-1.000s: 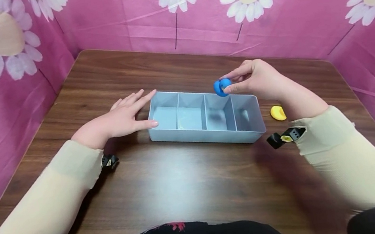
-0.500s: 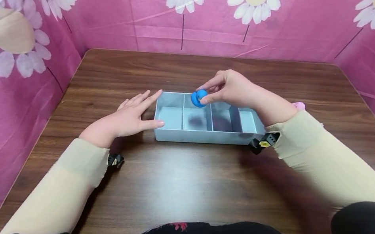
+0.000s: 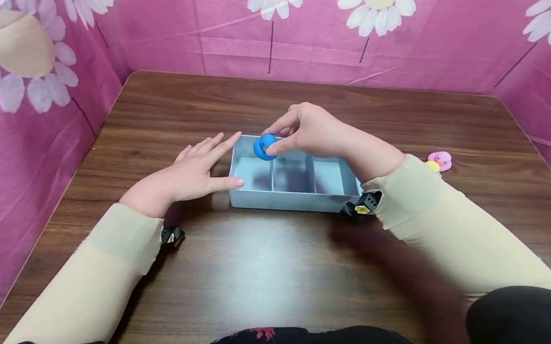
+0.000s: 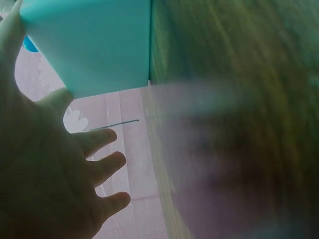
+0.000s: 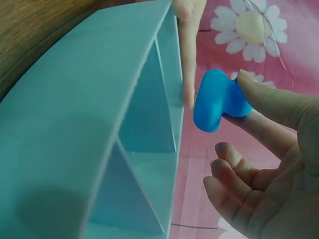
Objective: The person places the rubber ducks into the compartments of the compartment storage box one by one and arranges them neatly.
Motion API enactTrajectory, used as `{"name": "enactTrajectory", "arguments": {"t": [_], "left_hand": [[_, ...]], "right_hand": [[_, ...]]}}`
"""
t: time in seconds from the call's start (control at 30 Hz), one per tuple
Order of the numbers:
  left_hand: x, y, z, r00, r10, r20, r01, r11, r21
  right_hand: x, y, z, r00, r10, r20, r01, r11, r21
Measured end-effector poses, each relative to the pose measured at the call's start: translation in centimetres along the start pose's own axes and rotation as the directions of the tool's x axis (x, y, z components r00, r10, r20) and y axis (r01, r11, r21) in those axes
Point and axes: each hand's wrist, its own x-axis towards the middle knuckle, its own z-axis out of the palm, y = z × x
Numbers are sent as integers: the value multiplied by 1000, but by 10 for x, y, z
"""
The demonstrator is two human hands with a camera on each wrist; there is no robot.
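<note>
Near the middle of the head view, the right hand (image 3: 309, 131) pinches the blue toy (image 3: 264, 148) between thumb and finger, over the box (image 3: 295, 201) at its left compartment. So slight a pinch could let the toy slip, or a skewed path knock it on the divider (image 3: 273, 173). The left hand (image 3: 186, 175), fingers spread, touches the box's left end; if its touch is light, the box might skid. The right wrist view alone shows 3 fingers bent clear of the toy; the head view alone shows the pink toy (image 3: 440, 161) and yellow piece (image 3: 432, 166) at right of frame.

The right hand (image 3: 319, 130) and cream cloth sleeve (image 3: 416, 196) partly hide the pale-blue divided plastic box (image 3: 287, 201). The sleeve partly hides a small yellow object (image 3: 432, 166).
</note>
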Motion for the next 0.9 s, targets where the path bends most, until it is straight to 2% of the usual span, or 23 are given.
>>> {"name": "enactTrajectory", "arguments": {"t": [0.37, 0.63, 0.9], "left_hand": [[2, -2, 0, 1000, -3, 14, 2, 1000, 21], [3, -2, 0, 1000, -1, 24, 0, 1000, 14], [2, -5, 1, 1000, 1, 14, -1, 1000, 18]], "right_hand": [[12, 2, 20, 997, 49, 55, -49, 999, -9], [17, 3, 31, 992, 85, 89, -78, 994, -81], [19, 7, 39, 986, 131, 106, -119, 987, -110]]}}
